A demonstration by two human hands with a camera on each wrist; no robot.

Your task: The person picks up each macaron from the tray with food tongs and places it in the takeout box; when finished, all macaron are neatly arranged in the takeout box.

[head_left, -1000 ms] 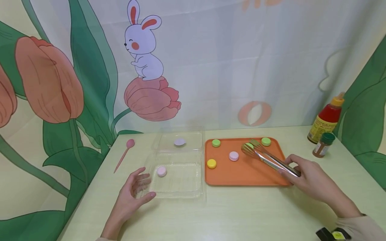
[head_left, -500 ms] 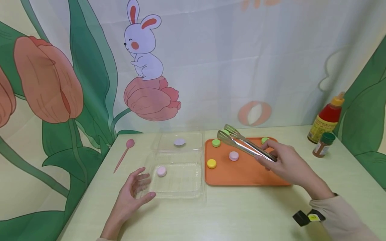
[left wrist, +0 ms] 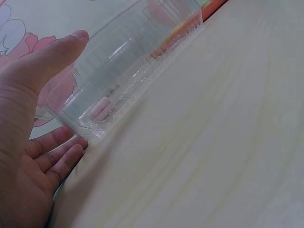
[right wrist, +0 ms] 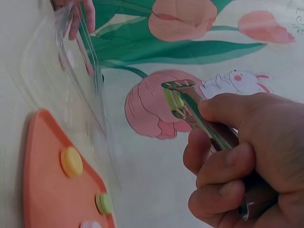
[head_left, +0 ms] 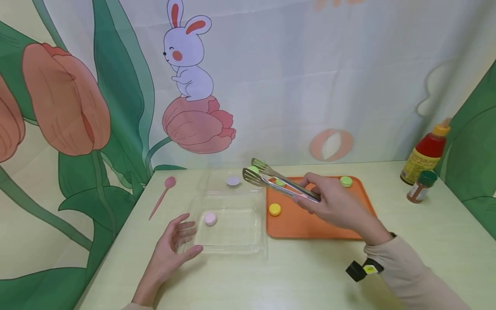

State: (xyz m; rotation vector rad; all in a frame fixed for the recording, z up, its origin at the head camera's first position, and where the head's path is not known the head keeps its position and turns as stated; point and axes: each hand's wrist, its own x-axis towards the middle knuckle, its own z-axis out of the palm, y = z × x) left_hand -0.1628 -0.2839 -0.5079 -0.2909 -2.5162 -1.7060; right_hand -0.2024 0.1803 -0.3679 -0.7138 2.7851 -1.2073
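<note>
My right hand (head_left: pixel 335 204) grips metal tongs (head_left: pixel 283 183), also seen in the right wrist view as tongs (right wrist: pixel 204 118). A green macaron (right wrist: pixel 174 99) is pinched between their tips, in the air near the right edge of the clear plastic container (head_left: pixel 232 248). A pink macaron (head_left: pixel 210 218) sits at the left inside the container. My left hand (head_left: pixel 168 252) is at the container's front left corner, thumb and fingers spread apart; in the left wrist view, its thumb (left wrist: pixel 61 50) is by the upper rim and its fingertips are by the lower corner.
An orange tray (head_left: pixel 306 230) right of the container bears a yellow macaron (head_left: pixel 275 209) and green macarons (head_left: pixel 346 181). A pinkish macaron (right wrist: pixel 90 224) is there too. A pink spoon (head_left: pixel 164 193) lies left. A sauce bottle (head_left: pixel 425 155) and spice jar (head_left: pixel 421 188) stand right.
My right hand has lifted the green macaron off the tray with the tongs and carried it left towards the container. The left hand has kept its place.
</note>
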